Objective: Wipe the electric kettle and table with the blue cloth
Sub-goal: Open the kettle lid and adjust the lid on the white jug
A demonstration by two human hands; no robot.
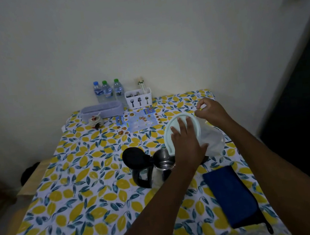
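A steel electric kettle (157, 168) with a black handle stands mid-table, its black lid (134, 156) flipped open to the left. Just above its mouth, a translucent plastic container (214, 139) with a pale green lid (171, 129) is held tilted on its side. My left hand (187, 142) presses flat on that lid, thumb under the container. My right hand (211, 112) pinches the container's far upper edge. A folded dark blue cloth (233, 195) lies untouched on the lemon-print table (80, 186), right of the kettle.
Against the wall at the back stand three water bottles (107, 92), a white cutlery holder (139, 98), a lilac tray (102, 110), a small jar (95, 121) and a printed leaflet (138, 119). A wooden bench (32, 182) sits left of the table.
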